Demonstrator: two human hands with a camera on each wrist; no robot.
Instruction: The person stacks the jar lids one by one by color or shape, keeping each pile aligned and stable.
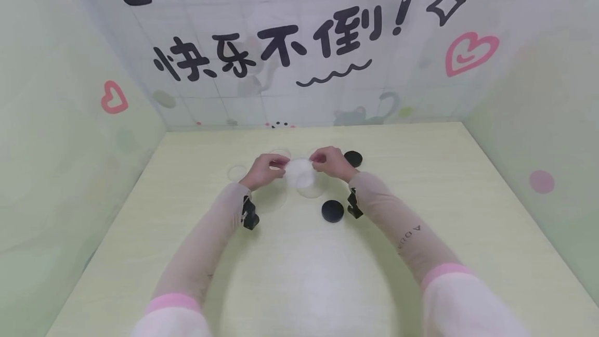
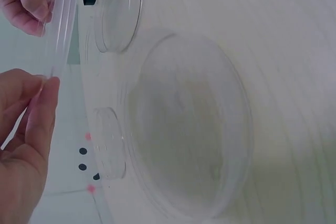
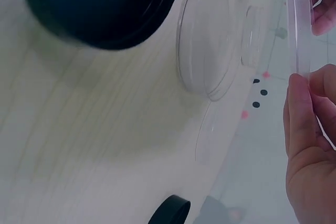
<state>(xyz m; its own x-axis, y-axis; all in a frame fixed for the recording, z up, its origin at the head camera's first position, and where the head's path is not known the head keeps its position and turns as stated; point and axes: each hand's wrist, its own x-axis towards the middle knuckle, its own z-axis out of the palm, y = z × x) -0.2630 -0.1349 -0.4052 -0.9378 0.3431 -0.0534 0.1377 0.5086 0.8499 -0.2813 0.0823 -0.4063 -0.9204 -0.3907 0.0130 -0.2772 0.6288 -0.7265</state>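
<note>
A clear round dish [image 1: 299,173] is held up off the table, between the two hands. The left hand [image 1: 265,171] pinches one side of its rim between thumb and fingers, and the right hand [image 1: 333,163] pinches the opposite side in the same way. From the head the dish reads as a pale disc; both wrist views show it edge-on, a thin body with ridged lines along its side.

Beneath it on the table lies a medium clear dish [image 3: 202,40], plain in both wrist views but a faint rim from above. A large clear dish [image 2: 189,129] lies near the left hand; the left wrist view shows its whole oval outline. Beyond it is a small clear dish [image 2: 110,145]. Further clear rims look faint from the head, so their exact number is hard to tell.

A near black disc [image 1: 333,211] lies closer to the person; the right wrist view reveals its raised rim. A far black disc [image 1: 353,159] lies just beside the right hand. The pale table [image 1: 290,274] meets a printed backdrop [image 1: 281,98] with dark lettering and pink hearts, which the head view alone shows.
</note>
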